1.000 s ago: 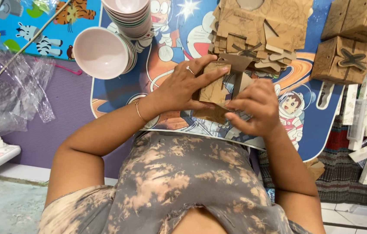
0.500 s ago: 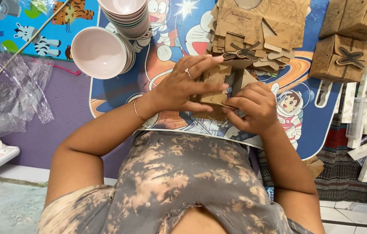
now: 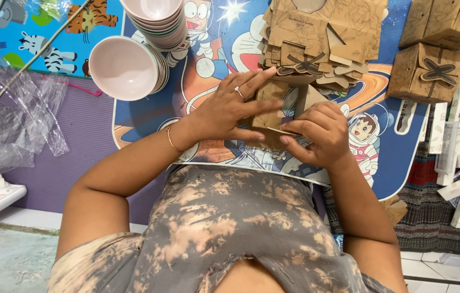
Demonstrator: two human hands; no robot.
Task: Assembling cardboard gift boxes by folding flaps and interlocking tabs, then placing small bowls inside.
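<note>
Head view, looking down over the person's chest. Both hands meet over a low table with a colourful cartoon space print. Between them: a brown printed cardboard box blank, partly folded, held just above the tabletop near its front edge. Left hand lies flat across the blank's left side, fingers spread and pressing on it, ring on one finger, thin bangle at the wrist. Right hand clasps the blank's lower right corner, fingers curled round a flap.

Just beyond the hands: a stack of flat brown cardboard blanks. Far right: two finished brown boxes with cross-shaped closures. Upper left: stacked pale pink plastic bowls, one pile tipped sideways. Far left: crumpled clear plastic wrap on purple surface.
</note>
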